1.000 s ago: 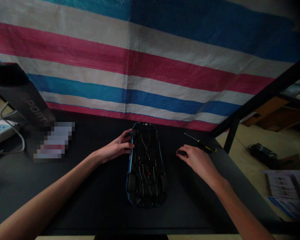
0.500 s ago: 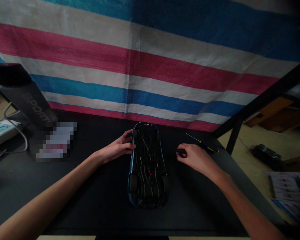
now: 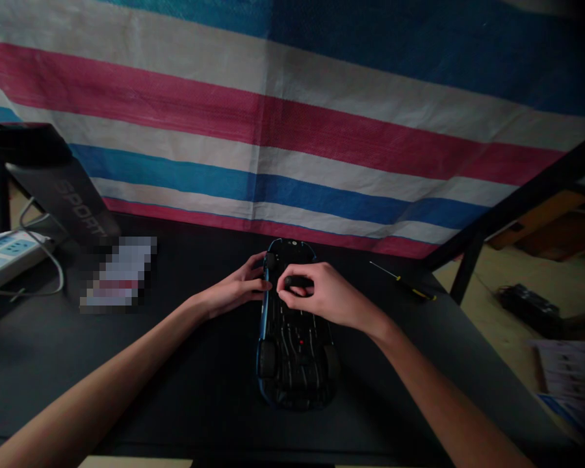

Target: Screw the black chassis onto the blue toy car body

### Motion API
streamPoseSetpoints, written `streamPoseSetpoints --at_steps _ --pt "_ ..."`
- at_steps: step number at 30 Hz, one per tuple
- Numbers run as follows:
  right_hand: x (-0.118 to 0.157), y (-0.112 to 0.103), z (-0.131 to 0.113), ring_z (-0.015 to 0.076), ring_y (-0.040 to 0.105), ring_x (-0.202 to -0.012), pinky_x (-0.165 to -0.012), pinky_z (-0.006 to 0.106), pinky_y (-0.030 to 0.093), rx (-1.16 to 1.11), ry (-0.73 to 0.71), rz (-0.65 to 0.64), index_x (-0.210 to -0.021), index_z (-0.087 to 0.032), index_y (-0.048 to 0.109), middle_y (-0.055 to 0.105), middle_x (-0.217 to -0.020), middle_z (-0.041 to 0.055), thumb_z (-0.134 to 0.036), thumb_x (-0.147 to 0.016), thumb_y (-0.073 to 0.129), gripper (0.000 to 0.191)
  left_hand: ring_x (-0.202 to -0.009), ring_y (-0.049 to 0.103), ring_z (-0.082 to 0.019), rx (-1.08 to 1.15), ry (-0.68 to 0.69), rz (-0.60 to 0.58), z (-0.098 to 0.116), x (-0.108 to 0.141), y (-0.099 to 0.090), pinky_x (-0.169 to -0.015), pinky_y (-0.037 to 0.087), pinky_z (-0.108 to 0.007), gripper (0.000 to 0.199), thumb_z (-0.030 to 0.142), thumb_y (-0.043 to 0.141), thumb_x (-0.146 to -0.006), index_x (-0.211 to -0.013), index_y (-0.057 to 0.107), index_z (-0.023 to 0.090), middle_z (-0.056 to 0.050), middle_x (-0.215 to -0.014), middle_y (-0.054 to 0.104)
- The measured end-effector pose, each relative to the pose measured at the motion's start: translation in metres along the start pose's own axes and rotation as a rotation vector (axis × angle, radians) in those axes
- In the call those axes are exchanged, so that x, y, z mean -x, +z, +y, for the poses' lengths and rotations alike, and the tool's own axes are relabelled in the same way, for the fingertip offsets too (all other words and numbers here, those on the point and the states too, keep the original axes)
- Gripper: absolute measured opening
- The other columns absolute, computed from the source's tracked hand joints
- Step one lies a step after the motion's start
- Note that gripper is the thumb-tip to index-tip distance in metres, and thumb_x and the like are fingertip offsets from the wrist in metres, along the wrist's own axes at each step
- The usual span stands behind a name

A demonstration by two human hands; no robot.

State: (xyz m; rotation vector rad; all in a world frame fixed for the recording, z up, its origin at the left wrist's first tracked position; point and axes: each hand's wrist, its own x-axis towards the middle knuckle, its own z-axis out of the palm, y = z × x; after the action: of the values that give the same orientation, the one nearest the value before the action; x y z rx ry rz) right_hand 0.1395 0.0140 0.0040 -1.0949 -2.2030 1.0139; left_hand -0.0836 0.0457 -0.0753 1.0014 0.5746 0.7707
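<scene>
- The left hand, its grip wide, is resting against the left side of the toy car; it should be steadying gently.
- The right hand is pinching a small black piece above the car's far half; contact I cannot tell.
- The car is lying upside down, mid-table, looking mostly black, blue-edged.

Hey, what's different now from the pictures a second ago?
The right hand has moved left from beside the upturned toy car to above its underside, carrying the small black object it already held; whether that touches the car is unclear. Nothing was visibly let go. The left hand stays against the car's left side, and the screwdriver still lies at the right.
</scene>
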Motion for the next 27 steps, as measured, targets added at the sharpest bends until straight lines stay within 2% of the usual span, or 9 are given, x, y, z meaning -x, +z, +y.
streamPoseSetpoints --at_steps 5,19,22,27 --pt "-0.009 0.009 0.001 0.0097 0.046 -0.062 -0.062 0.024 0.039 0.073 -0.021 -0.069 -0.095 -0.019 0.073 0.056 -0.071 -0.0042 -0.029 -0.089 0.067 0.013 -0.119 0.066 -0.026 0.019 -0.002 -0.009 -0.001 0.001 -0.001 -0.109 0.045 -0.047 0.079 0.016 0.078 -0.082 -0.150 0.042 0.032 -0.011 -0.150 0.053" --pt "-0.010 0.007 0.000 0.0099 0.051 -0.062 -0.059 0.023 0.035 0.162 0.022 -0.086 -0.097 -0.018 0.074 0.061 -0.070 -0.0032 -0.023 -0.089 0.068 0.011 -0.114 0.066 -0.023 0.005 -0.013 0.017 0.001 0.000 0.002 -0.106 0.045 -0.044 0.080 0.016 0.079 -0.080 -0.148 0.042 0.031 -0.010 -0.142 0.058" --pt "-0.008 -0.001 -0.003 0.0115 0.057 -0.069 -0.064 0.024 0.041 0.093 0.000 -0.079 -0.101 -0.018 0.071 0.066 -0.080 -0.0010 -0.028 -0.094 0.065 0.014 -0.116 0.064 -0.023 0.015 -0.017 0.022 0.002 0.000 0.004 -0.106 0.045 -0.044 0.080 0.016 0.079 -0.079 -0.149 0.041 0.031 -0.009 -0.142 0.057" --pt "-0.008 -0.020 -0.020 0.0162 0.065 -0.092 -0.082 0.027 0.049 0.007 -0.076 0.060 -0.110 -0.019 0.069 0.069 -0.101 0.0036 -0.041 -0.105 0.051 0.028 -0.115 0.061 -0.019 0.008 -0.043 0.008 0.005 0.002 0.007 -0.102 0.045 -0.039 0.076 0.015 0.076 -0.082 -0.147 0.042 0.032 -0.006 -0.140 0.057"
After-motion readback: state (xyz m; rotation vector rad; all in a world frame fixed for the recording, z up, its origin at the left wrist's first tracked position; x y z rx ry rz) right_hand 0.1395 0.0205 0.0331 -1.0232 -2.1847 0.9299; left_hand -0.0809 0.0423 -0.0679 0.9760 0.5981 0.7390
